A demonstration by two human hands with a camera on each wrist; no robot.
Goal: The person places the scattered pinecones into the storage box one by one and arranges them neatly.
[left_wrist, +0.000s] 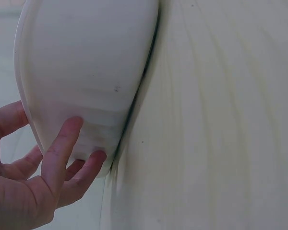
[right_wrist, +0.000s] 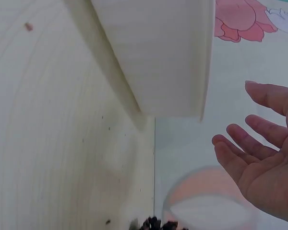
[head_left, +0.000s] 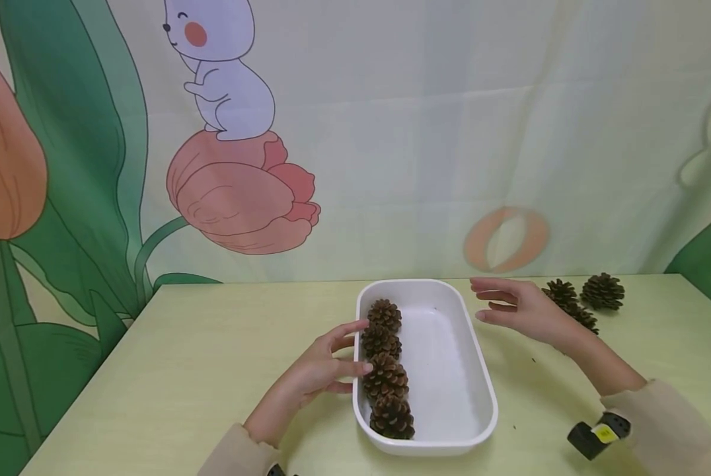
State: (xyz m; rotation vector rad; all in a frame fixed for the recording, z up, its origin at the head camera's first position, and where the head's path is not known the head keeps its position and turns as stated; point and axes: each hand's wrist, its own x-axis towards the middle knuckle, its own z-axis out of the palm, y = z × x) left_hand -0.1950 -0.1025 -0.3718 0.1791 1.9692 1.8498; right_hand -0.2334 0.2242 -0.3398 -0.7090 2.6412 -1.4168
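Note:
A white rectangular plastic bin point(head_left: 445, 370) with rounded corners stands on the table. Several brown pine cones point(head_left: 386, 377) lie in a row along its left inner wall. At the left rim, my left hand point(head_left: 322, 363) holds the bin. In the left wrist view, some fingers point(left_wrist: 62, 153) touch the outer wall while others reach over the rim. My right hand point(head_left: 524, 307) hovers beyond the bin's right rim, apart from it, with loosely extended fingers and nothing held. Behind that hand, three pine cones point(head_left: 603, 291) lie on the table, one partly hidden by the wrist.
The pale yellow table point(head_left: 213, 370) ends at a hanging cloth point(head_left: 379, 165) printed with tulips and a white animal. Small dark crumbs dot the tabletop on the right. A black wrist camera point(head_left: 596, 436) sits at the right sleeve.

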